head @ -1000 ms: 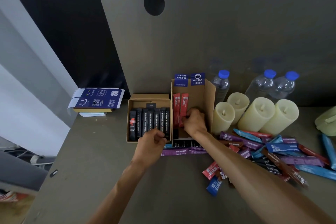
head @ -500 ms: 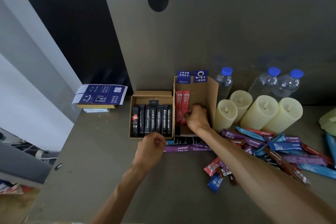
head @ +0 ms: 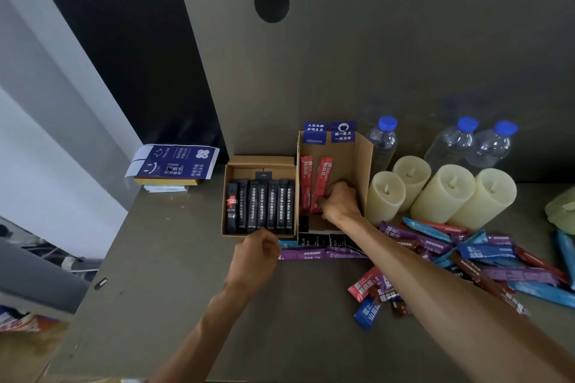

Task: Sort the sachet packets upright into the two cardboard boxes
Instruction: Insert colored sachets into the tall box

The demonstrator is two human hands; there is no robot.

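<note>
A: Curled fingers of the left hand [head: 256, 255] have drawn back, front-left of the tall box [head: 362, 165]; any hold, I cannot tell.
B: And the right hand [head: 340, 202]?
A: Fingers pinch a tilted red sachet [head: 323, 180] inside that box.

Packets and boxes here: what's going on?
A person is sorting sachets into two cardboard boxes. The right hand reaches into the taller box and grips the bottom of the tilted red sachet beside an upright red sachet. The left hand, curled, sits at the front edge of the lower box, which holds a row of black sachets. More sachets lie loose on the table.
</note>
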